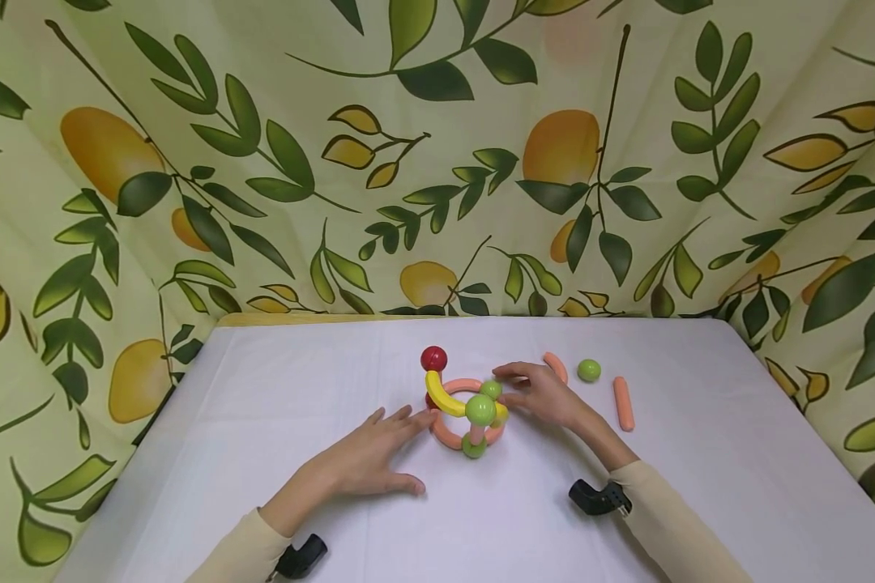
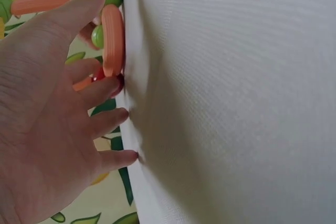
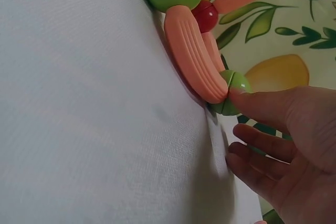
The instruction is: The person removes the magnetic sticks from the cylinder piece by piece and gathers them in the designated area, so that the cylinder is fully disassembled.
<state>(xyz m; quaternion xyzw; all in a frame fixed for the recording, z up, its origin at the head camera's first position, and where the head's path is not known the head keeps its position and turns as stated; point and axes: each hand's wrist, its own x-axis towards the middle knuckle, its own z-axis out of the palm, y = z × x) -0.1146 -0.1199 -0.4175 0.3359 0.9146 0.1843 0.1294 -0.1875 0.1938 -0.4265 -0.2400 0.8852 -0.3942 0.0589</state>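
Observation:
A toy structure of balls and curved sticks stands on the white-covered table. Its base is a ring of salmon-coloured curved sticks (image 1: 448, 436), joined by balls such as the far green ball (image 1: 491, 389). Above the ring, a yellow curved stick (image 1: 443, 397) links a raised red ball (image 1: 433, 359) and a raised green ball (image 1: 480, 410). My left hand (image 1: 368, 461) lies beside the ring with fingers spread, its fingertips at the ring's left side. At the right, my right hand (image 1: 543, 395) has its thumb against the far green ball (image 3: 231, 90); the other fingers, loosely bent, are apart from it.
Right of my right hand lie a curved salmon stick (image 1: 556, 367), a loose green ball (image 1: 589, 371) and a straight salmon stick (image 1: 623, 403). A fruit-and-leaf patterned curtain (image 1: 379, 210) hangs behind the table (image 1: 299, 364). Black wrist cameras sit at both sleeves.

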